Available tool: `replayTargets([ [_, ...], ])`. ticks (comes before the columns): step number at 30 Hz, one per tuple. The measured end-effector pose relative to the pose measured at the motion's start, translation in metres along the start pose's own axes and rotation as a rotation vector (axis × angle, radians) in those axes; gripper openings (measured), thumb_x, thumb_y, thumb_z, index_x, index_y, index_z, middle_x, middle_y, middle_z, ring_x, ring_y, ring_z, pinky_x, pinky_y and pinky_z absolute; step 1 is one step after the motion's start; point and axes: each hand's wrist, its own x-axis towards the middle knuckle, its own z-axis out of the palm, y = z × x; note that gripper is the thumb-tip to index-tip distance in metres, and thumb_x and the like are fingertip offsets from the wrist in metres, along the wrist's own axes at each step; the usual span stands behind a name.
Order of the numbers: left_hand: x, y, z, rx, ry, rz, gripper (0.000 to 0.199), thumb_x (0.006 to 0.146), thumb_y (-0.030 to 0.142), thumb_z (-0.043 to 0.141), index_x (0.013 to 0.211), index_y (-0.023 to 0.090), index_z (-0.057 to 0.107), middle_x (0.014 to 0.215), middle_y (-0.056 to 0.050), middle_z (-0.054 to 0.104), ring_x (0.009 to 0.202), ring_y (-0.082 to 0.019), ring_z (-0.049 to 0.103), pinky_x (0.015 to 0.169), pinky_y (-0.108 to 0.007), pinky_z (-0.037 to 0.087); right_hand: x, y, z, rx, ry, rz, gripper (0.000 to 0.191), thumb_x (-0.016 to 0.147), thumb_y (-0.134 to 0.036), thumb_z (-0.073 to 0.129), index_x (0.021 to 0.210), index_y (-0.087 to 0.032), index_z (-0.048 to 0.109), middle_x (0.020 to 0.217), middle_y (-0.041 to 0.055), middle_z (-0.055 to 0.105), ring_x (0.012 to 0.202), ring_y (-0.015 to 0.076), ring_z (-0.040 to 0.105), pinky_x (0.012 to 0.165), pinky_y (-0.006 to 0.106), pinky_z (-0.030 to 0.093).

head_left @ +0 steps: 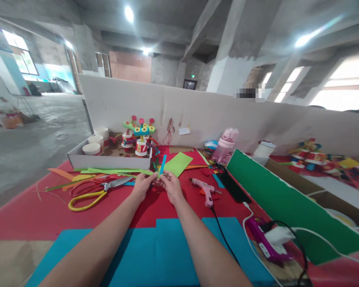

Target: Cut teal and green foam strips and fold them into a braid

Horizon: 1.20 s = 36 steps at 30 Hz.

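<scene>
My left hand (141, 186) and my right hand (171, 185) meet above the red table covering, fingertips almost touching. Between them are paper strips: a blue strip (163, 164) stands up from the right fingertips, and a green strip (131, 171) runs left from the left fingertips. Behind my right hand lies a lime green sheet (182, 164). Scissors with red and yellow handles (104, 190) rest left of my left hand. A pink glue gun (207, 191) lies to the right of my right hand.
A white tray (110, 162) holds paper cups and cup figures at the back left. Blue sheets (155, 255) lie under my forearms. On the right are a black phone (235, 186), a green board (287, 207), a purple power strip (269, 241) and a pink bottle (225, 145).
</scene>
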Motion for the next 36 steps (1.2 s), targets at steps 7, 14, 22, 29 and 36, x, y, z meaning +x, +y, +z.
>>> replayTargets([
  [7,-0.0021,0.0029,0.0013,0.014,0.023,-0.003,0.031,0.057,0.040,0.080,0.061,0.013,0.064,0.056,-0.002,0.063,0.050,-0.010,0.052,0.050,-0.022,0.038,-0.0011,-0.0023,0.0009,0.024,0.003,0.010,0.027,0.059,-0.031,0.080,0.076,-0.016,0.064,0.064,-0.0020,0.066,0.059,0.0109,0.063,0.067,0.026,0.057],
  [14,-0.0012,0.0028,0.0008,0.026,0.022,0.004,0.034,0.059,0.042,0.078,0.061,0.012,0.062,0.054,-0.002,0.060,0.047,-0.009,0.049,0.049,-0.022,0.037,-0.0006,-0.0049,-0.0006,0.007,0.005,-0.012,0.034,0.056,-0.027,0.081,0.084,-0.016,0.065,0.072,-0.0004,0.069,0.064,0.0116,0.065,0.067,0.026,0.057],
  [22,0.0011,-0.0042,-0.0018,0.074,-0.001,0.015,0.033,0.056,0.038,0.080,0.062,0.014,0.057,0.053,0.001,0.058,0.048,-0.009,0.049,0.047,-0.021,0.037,-0.0012,-0.0051,-0.0002,-0.037,0.039,-0.027,0.029,0.056,-0.027,0.080,0.078,-0.015,0.064,0.075,0.0003,0.069,0.064,0.0127,0.066,0.071,0.028,0.057],
  [29,0.0003,-0.0033,-0.0019,0.070,-0.041,0.034,0.029,0.062,0.038,0.076,0.064,0.014,0.060,0.053,0.001,0.057,0.049,-0.008,0.048,0.049,-0.021,0.037,0.0002,-0.0042,-0.0026,-0.136,0.030,-0.043,0.026,0.056,-0.028,0.079,0.073,-0.015,0.065,0.070,-0.0008,0.067,0.064,0.0116,0.062,0.067,0.026,0.054],
  [36,0.0027,-0.0054,-0.0015,0.084,-0.030,0.038,0.030,0.060,0.038,0.077,0.071,0.013,0.065,0.055,0.000,0.060,0.049,-0.009,0.050,0.050,-0.022,0.038,0.0000,-0.0031,-0.0008,-0.106,-0.011,-0.065,0.025,0.057,-0.027,0.077,0.075,-0.017,0.063,0.074,-0.0004,0.068,0.068,0.0132,0.063,0.070,0.028,0.054],
])
